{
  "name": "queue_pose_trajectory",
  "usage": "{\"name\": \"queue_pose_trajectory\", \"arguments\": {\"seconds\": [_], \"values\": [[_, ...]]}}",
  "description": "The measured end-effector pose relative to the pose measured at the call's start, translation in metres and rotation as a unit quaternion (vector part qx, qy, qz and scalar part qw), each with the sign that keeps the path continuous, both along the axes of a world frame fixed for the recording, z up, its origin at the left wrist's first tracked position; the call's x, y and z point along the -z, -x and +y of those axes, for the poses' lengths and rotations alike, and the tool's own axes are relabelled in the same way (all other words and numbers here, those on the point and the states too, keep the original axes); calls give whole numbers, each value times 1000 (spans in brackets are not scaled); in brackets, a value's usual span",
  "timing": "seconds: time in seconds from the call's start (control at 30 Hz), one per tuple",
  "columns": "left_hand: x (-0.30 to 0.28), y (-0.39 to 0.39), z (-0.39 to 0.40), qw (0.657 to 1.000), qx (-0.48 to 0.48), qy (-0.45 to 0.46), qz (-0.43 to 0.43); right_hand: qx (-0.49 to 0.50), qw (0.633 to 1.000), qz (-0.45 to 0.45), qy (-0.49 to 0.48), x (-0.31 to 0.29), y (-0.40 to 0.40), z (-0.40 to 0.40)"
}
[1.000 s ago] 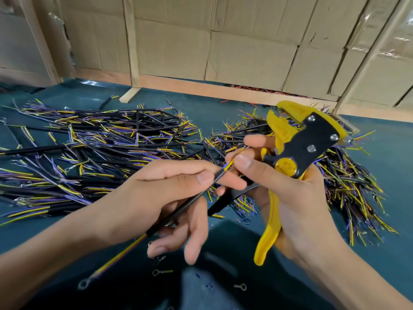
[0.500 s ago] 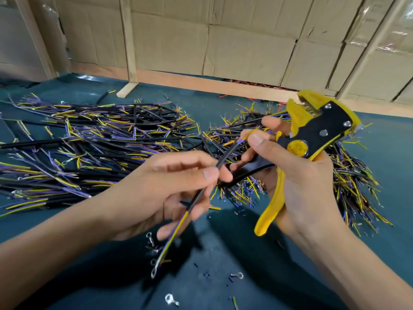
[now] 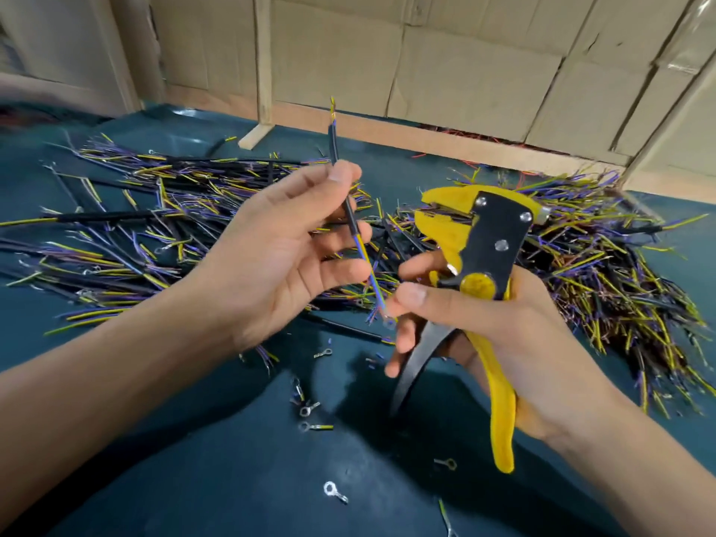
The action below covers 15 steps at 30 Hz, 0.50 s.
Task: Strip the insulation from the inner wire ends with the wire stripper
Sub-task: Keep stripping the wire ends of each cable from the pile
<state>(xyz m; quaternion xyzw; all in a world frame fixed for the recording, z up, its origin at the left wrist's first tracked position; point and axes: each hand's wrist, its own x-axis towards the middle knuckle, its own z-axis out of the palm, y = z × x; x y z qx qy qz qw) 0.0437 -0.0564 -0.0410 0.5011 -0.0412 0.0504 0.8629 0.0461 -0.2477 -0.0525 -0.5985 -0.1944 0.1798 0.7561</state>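
Heaps of cut wires and loose ring terminals litter the dark teal tabletop before cardboard walls, while the left hand pinches a black cable upright and the right hand grips the yellow wire stripper, thumb touching the cable's lower inner wires.

Worktop covered in dark teal sheet, faint sheen at its far edge. Back wall of flattened cardboard panels, seams and creases showing. Pale wooden upright stands before them on a short foot. Wooden rail runs along the wall's base. Slanted timber strut far right. Light soft, even.
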Motion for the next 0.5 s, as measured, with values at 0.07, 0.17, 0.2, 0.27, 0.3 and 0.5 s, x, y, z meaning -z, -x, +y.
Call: {"name": "queue_pose_trajectory", "arguments": {"seconds": [0.07,0.17,0.2,0.27,0.3,0.5], "values": [[-1,-7,8,997,-63,-32,-1,11,1000,11,-5,-1,-2,-1],[1,-22,31,994,-107,-11,21,53,998,13,0,-3,-7,-3],[2,-25,39,995,-98,2,32,69,998,11,2,-3,-8,-4],[5,-28,47,990,-102,-82,45,94,996,7,0,-3,-10,-6],[7,-29,48,978,-115,-171,41,105,995,1,-1,-3,-11,-6],[23,-17,35,664,-115,-722,-157,132,991,-26,3,-3,-11,-8]]}}
